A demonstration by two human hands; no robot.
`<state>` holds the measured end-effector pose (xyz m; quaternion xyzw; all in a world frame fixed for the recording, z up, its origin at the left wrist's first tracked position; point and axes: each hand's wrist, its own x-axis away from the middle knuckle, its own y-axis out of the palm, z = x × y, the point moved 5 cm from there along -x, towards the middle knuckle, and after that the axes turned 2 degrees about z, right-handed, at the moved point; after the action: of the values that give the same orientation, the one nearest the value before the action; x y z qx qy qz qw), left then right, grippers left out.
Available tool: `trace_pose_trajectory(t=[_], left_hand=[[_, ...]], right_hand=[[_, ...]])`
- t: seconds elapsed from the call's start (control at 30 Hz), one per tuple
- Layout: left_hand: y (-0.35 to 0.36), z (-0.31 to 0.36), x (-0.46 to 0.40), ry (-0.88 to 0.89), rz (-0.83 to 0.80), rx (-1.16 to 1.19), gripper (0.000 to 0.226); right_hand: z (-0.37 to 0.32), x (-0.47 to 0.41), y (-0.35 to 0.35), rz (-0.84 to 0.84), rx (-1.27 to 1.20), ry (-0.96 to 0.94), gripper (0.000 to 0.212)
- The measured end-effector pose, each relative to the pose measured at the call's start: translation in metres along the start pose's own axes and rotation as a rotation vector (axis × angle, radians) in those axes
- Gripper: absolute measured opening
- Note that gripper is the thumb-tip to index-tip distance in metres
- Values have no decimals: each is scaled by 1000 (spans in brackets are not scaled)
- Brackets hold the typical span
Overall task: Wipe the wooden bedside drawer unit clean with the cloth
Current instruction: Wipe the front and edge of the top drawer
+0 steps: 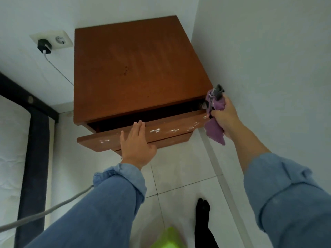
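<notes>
The wooden bedside drawer unit [136,68] stands in the corner, its brown top bare and faintly streaked. Its top drawer [170,128] is pulled partly out, and the front carries small white marks. My left hand [137,144] lies flat on the drawer front, fingers together, thumb under the lower edge. My right hand [223,115] is at the drawer's right end, shut on a purple cloth [214,120] together with a small dark grey object [219,91] that sticks up above the fist. The drawer's inside is dark and hidden.
A white wall runs close along the right of the unit. A wall socket [53,40] with a black charger and cable is at the left. A dark bed frame [34,140] and mattress fill the left side. A green object [168,238] and my black-socked foot [203,221] are on the tiled floor.
</notes>
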<state>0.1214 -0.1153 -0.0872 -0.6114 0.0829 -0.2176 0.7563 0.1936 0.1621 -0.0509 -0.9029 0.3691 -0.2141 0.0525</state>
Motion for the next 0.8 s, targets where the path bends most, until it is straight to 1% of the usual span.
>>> trace_pose_trajectory(t=[0.03, 0.13, 0.2, 0.27, 0.37, 0.43, 0.5, 0.57, 0.63, 0.73, 0.8], left_hand=[[0, -1, 1, 7, 0, -4, 83], [1, -4, 2, 34, 2, 10, 86], [1, -6, 2, 47, 2, 17, 86], [2, -7, 2, 57, 7, 16, 87], [4, -8, 3, 49, 24, 41, 88], [5, -7, 4, 47, 29, 49, 88], [4, -8, 3, 64, 24, 34, 87], [1, -9, 1, 94, 1, 5, 85], [-4, -13, 1, 96, 2, -30, 82], [-18, -36, 9, -5, 68, -75, 78], [-24, -59, 15, -73, 73, -109, 77]], right_hand=[[4, -4, 0, 26, 124, -58, 74], [27, -4, 12, -30, 416, -143, 81], [41, 0, 19, -4, 513, -155, 80], [45, 10, 32, 9, 549, -134, 81], [39, 38, 70, -109, 718, -142, 90], [32, 59, 102, -199, 832, -193, 94], [32, 72, 130, -240, 944, -258, 98], [33, 76, 144, -254, 965, -273, 99], [32, 76, 143, -264, 972, -257, 99], [30, 73, 135, -283, 941, -242, 101], [31, 73, 135, -279, 874, -227, 99]])
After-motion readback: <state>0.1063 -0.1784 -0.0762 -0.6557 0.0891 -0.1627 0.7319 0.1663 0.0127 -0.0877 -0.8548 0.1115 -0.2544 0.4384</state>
